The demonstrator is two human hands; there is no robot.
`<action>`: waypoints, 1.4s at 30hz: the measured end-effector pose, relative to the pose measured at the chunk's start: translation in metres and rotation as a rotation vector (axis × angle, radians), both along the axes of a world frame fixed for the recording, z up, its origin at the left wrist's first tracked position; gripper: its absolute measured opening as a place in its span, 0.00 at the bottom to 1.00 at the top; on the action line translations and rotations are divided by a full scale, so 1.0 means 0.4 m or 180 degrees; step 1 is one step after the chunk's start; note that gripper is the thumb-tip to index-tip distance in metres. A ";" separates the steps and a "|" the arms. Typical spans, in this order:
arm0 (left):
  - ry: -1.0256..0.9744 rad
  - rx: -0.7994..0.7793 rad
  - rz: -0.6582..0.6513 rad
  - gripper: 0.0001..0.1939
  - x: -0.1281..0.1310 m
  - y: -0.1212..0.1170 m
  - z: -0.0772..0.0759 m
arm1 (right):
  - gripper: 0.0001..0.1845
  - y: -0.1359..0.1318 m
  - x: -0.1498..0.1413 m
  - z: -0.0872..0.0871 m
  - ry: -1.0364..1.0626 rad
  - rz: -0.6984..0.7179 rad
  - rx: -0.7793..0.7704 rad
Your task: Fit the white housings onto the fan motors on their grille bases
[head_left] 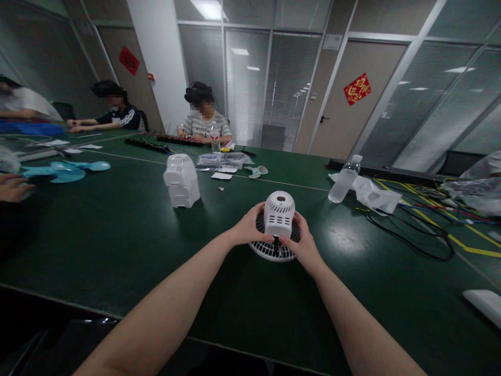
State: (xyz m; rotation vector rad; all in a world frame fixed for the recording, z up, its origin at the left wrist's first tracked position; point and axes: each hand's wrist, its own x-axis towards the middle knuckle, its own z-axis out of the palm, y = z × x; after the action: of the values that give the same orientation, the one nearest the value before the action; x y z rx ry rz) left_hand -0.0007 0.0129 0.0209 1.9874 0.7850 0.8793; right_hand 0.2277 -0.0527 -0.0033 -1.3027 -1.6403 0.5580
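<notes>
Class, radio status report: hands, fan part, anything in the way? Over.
Left hand, right hand gripping white housing, one each side. Round grille underneath. Nothing seen blocking; bottle well apart, off right.

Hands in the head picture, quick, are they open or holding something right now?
Left hand: closed, holding the left side of the white fan housing.
Right hand: closed, holding its right side.

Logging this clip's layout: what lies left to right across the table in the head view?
Light-blue plastic blades, stacked white plastic housings, white vented fan housing on round grille, frosted plastic bottle, black looped cable, curved white plastic piece.
</notes>
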 end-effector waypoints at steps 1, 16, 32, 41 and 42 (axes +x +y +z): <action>-0.0027 -0.0006 -0.0006 0.57 0.000 0.001 -0.001 | 0.48 0.002 0.002 0.000 0.0057 0.0024 -0.0007; 0.0148 0.0121 0.0042 0.57 0.004 0.008 -0.007 | 0.49 0.001 0.009 0.000 0.0107 0.0184 -0.0093; 0.0487 0.0202 0.0061 0.60 -0.003 0.008 0.000 | 0.49 -0.005 -0.006 0.001 0.0016 -0.0003 -0.0112; -0.0023 0.0090 -0.0032 0.58 0.005 0.009 -0.012 | 0.50 -0.004 0.002 0.001 0.0101 0.0024 -0.0085; -0.0027 0.0042 -0.0030 0.58 0.004 0.008 -0.011 | 0.51 -0.004 0.002 0.001 0.0102 0.0034 -0.0094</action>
State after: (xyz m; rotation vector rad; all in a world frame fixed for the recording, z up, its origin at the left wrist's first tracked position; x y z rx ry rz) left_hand 0.0010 0.0162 0.0164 1.9960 0.7661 0.8890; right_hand 0.2287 -0.0543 -0.0027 -1.3006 -1.6192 0.6086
